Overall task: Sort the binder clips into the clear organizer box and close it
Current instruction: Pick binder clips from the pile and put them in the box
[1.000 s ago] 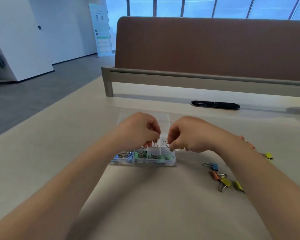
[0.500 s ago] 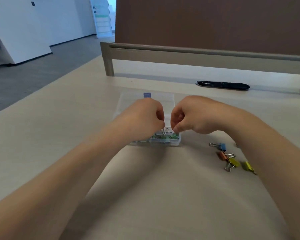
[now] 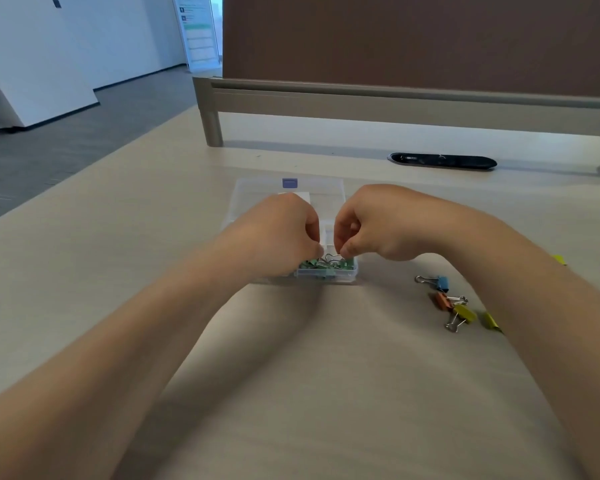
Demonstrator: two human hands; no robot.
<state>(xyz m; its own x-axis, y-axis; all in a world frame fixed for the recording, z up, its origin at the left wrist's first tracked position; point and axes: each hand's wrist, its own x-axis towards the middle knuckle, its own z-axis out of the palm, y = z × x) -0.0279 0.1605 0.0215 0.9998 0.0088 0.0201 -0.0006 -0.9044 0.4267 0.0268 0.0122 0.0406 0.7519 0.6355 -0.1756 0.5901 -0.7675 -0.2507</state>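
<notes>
The sorting step is in hand. Both hands are over the clear organizer box (image 3: 326, 276), which sits on the counter (image 3: 326, 375) straight in front of the person. The right hand (image 3: 371, 223) has its fingers curled and pinches one wire loop of a green binder clip (image 3: 331, 257) between thumb and forefinger. The left hand (image 3: 278, 233), also curled, appears to pinch the other loop, though its fingertips are partly hidden. The clip hangs loops-up and body-down at the box's front right compartment, touching or just above the green clips (image 3: 312, 265) already there.

The box's long axis runs left to right across the view. Its lid (image 3: 253, 192) lies folded back flat, away from the person, with the purple latch (image 3: 289, 182) at the far edge.

Judging from this, the next move is to let go so the clip drops among its own colour. Then the right hand should reach for the loose clips near the right forearm: blue (image 3: 442, 283), orange (image 3: 441, 301) and yellow (image 3: 465, 313), with another yellow (image 3: 490, 321) just beside them. The orange and yellow clips lie with their wires tangled, so they may need separating. Closing the lid comes last.
</notes>
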